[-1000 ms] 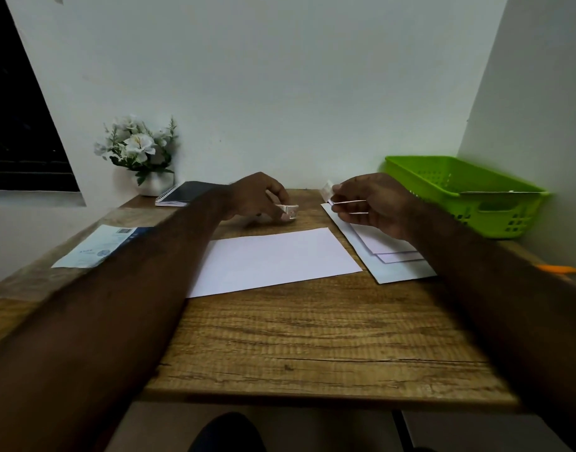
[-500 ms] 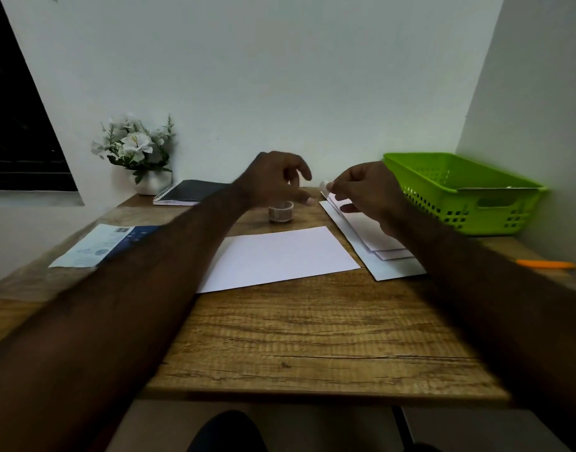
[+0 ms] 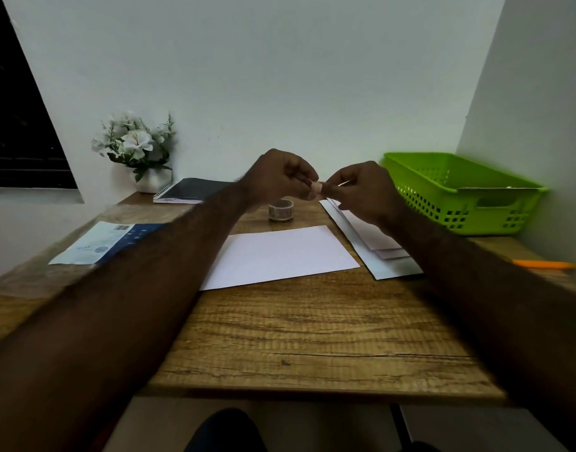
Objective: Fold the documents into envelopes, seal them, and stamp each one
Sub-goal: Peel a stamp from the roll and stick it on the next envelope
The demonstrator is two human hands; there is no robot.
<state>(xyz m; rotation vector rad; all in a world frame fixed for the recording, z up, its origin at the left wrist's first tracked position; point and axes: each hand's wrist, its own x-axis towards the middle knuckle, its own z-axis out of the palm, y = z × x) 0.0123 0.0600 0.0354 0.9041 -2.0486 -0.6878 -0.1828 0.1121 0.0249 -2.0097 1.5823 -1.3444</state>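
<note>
My left hand and my right hand meet above the far middle of the wooden desk. Together they pinch a small pale stamp between their fingertips. Below them a small roll of stamps stands on the desk. A white envelope lies flat in the middle. A stack of white papers and envelopes lies to its right, partly under my right forearm.
A green plastic basket stands at the back right. An orange pen lies at the right edge. A printed blue-and-white envelope lies at the left. A spiral notebook and a white flower pot stand at the back left.
My left hand let go of the stamp roll, which now stands on the desk. Both hands rose off the desk and came together on a single stamp.
</note>
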